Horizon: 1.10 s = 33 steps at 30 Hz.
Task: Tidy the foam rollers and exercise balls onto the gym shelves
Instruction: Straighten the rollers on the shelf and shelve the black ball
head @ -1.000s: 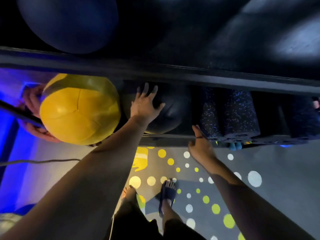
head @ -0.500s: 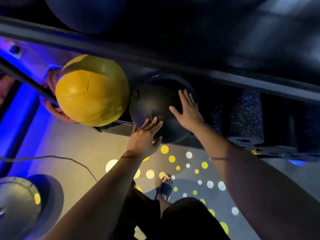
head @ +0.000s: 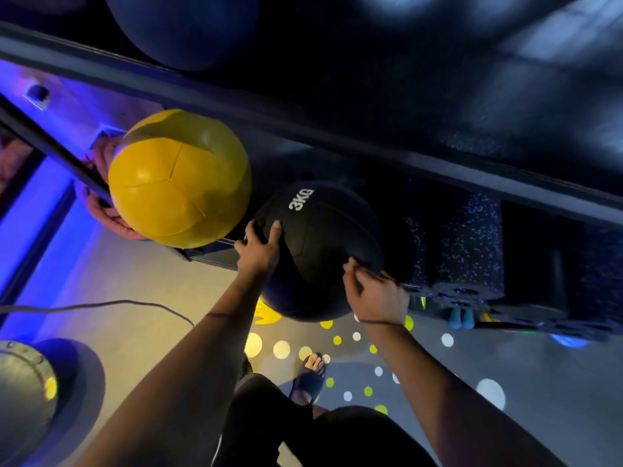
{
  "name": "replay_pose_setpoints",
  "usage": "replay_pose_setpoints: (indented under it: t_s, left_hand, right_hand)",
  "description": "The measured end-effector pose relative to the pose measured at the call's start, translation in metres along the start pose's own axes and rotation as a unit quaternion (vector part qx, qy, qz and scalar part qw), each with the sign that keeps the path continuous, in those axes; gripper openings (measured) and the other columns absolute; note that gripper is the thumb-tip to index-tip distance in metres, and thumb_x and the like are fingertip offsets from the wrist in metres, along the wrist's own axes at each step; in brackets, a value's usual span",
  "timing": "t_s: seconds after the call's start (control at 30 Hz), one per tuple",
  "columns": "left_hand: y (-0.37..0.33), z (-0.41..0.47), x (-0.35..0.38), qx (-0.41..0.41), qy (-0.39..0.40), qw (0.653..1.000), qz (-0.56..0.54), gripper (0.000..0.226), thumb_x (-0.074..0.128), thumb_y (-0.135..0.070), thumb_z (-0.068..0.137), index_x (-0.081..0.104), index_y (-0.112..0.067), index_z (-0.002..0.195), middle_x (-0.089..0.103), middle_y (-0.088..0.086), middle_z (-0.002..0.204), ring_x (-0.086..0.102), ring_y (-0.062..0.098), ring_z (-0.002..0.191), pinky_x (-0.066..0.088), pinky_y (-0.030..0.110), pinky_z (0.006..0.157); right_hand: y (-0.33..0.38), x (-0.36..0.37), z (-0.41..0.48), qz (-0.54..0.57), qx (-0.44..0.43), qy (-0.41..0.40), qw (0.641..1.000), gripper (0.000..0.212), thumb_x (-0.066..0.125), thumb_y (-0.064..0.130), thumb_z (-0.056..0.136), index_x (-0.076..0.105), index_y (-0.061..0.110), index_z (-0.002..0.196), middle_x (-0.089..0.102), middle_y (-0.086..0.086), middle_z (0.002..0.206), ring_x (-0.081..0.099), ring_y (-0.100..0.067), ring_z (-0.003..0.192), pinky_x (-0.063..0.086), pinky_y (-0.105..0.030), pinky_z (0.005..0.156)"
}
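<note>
A black medicine ball [head: 320,251] marked 3KG hangs half out over the front edge of the lower shelf [head: 215,256]. My left hand [head: 259,249] grips its left side with thumb and fingers curled onto it. My right hand [head: 376,294] holds its lower right side, fingers curled against it. A yellow ball [head: 178,180] sits on the same shelf just to the left, apart from the black one. Speckled dark foam rollers [head: 472,244] lie side by side on the shelf to the right. A large blue exercise ball [head: 182,25] rests on the shelf above.
The upper shelf rail [head: 337,136] runs diagonally across. What looks like another person's hand [head: 104,210] shows behind the yellow ball. A cable [head: 101,305] crosses the floor at left, near a round silver object [head: 23,396]. My sandalled foot [head: 312,372] stands on the dotted floor.
The black ball has come forward out of the shelf, its 3KG label now showing. My right hand moved from the ball's top to its lower right; my left hand shifted up its left side.
</note>
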<state>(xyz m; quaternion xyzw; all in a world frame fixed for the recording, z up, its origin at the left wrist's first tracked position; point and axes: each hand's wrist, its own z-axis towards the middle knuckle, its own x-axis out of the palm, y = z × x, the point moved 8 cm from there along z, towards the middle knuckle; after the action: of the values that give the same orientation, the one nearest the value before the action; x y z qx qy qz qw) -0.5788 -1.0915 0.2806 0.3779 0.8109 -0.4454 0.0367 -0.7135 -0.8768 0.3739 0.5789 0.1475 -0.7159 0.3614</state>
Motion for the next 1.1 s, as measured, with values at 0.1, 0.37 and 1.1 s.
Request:
replay_pose_setpoints:
  t_s: [0.1, 0.37, 1.1]
  left_hand:
    - [0.015, -0.013, 0.006, 0.014, 0.021, 0.999, -0.034, 0.080, 0.054, -0.073, 0.085, 0.025, -0.040, 0.153, 0.023, 0.018, 0.159, 0.035, 0.041, 0.142, 0.029, 0.047, 0.120]
    - [0.018, -0.023, 0.005, 0.033, 0.067, 0.991, -0.109, 0.096, 0.067, -0.085, 0.064, 0.029, -0.051, 0.146, 0.040, -0.007, 0.152, 0.043, 0.020, 0.138, 0.037, 0.044, 0.117]
    - [0.115, -0.015, 0.025, -0.291, -0.155, 0.909, -0.254, 0.097, 0.020, -0.091, 0.079, 0.018, -0.037, 0.158, 0.014, 0.020, 0.166, 0.026, 0.046, 0.147, 0.021, 0.057, 0.119]
  right_hand:
    - [-0.019, -0.006, 0.027, 0.052, 0.072, -0.002, 0.996, 0.042, 0.055, 0.036, 0.097, 0.061, 0.009, 0.065, 0.065, -0.008, 0.065, 0.063, -0.037, 0.056, 0.033, -0.028, 0.048]
    - [-0.005, 0.079, 0.124, 0.157, 0.156, 0.296, 0.929, 0.077, 0.041, 0.066, 0.097, 0.030, 0.018, 0.156, 0.026, -0.006, 0.164, 0.026, -0.031, 0.149, 0.028, -0.047, 0.120]
    - [-0.041, 0.201, 0.120, 0.206, 0.371, 0.419, 0.803, 0.110, 0.060, 0.092, 0.042, 0.066, 0.022, 0.127, 0.066, -0.002, 0.128, 0.065, -0.030, 0.111, 0.050, -0.045, 0.102]
